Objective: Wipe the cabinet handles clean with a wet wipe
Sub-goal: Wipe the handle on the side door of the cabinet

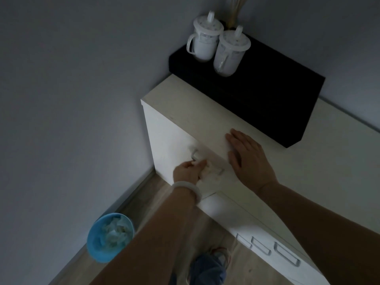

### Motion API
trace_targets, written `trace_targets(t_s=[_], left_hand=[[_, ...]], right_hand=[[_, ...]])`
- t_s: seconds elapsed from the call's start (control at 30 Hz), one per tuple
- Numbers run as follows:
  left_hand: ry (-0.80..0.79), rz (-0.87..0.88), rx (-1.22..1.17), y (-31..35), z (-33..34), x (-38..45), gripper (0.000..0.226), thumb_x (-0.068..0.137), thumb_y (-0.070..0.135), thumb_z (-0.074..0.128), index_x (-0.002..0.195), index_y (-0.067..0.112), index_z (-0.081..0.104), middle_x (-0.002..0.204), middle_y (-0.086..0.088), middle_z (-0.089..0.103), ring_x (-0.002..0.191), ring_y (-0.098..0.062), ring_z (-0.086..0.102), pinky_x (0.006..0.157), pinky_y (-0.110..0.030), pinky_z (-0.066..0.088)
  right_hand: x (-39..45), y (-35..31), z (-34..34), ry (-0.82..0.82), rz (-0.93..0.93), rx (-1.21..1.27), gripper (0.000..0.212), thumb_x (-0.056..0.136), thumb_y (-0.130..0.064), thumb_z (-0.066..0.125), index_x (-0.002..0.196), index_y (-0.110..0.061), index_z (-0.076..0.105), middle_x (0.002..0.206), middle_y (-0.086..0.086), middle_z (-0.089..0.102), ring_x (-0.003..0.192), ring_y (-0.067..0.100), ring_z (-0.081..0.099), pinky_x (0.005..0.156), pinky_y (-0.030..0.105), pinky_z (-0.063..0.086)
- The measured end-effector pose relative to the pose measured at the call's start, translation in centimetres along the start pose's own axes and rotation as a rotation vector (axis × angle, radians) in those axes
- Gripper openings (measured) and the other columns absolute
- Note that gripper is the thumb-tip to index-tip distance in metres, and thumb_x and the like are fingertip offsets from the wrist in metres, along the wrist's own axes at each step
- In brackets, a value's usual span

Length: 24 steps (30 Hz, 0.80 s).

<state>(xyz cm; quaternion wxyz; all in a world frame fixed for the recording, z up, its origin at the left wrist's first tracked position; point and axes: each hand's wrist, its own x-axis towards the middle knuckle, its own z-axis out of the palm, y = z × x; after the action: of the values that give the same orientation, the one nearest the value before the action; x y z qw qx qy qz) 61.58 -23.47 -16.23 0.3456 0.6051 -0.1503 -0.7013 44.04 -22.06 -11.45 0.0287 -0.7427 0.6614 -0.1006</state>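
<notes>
A white cabinet [164,140] stands in the room's corner. My left hand [188,170] grips a crumpled white wet wipe [209,171] and holds it against a metal handle [194,154] near the top of the cabinet's front. Part of that handle is hidden by the wipe and my fingers. My right hand [249,159] rests flat, fingers straight, on the cabinet top [185,108] just above the handle. Three more metal handles [285,255] sit on the lower front section to the right.
A black box [267,95] lies on the cabinet top by the wall, with two white lidded cups [205,41] on it. A blue waste bin [110,236] holding crumpled tissues stands on the wooden floor at the left wall. My feet are visible below.
</notes>
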Motion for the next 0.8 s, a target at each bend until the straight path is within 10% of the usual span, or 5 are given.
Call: trace_targets(t_s=[0.53, 0.8], left_hand=[[0.015, 0.026, 0.087, -0.7, 0.9, -1.2, 0.019, 0.072, 0.019, 0.083, 0.08, 0.007, 0.071, 0.074, -0.008, 0.071, 0.069, -0.024, 0.065, 0.076, -0.034, 0.056], [0.022, 0.063, -0.03, 2.0, -1.6, 1.3, 0.02, 0.067, 0.01, 0.086, 0.082, 0.009, 0.072, 0.09, -0.013, 0.074, 0.089, -0.029, 0.071, 0.091, -0.041, 0.055]], right_hand=[[0.1, 0.1, 0.1, -0.018, 0.013, -0.011, 0.052, 0.098, -0.037, 0.032, 0.147, -0.021, 0.034, 0.154, -0.002, 0.03, 0.142, 0.014, 0.026, 0.117, 0.032, 0.018], [0.1, 0.1, 0.1, -0.027, 0.017, -0.007, 0.052, 0.098, -0.038, 0.031, 0.147, -0.022, 0.034, 0.155, -0.004, 0.029, 0.142, 0.014, 0.025, 0.117, 0.035, 0.02]])
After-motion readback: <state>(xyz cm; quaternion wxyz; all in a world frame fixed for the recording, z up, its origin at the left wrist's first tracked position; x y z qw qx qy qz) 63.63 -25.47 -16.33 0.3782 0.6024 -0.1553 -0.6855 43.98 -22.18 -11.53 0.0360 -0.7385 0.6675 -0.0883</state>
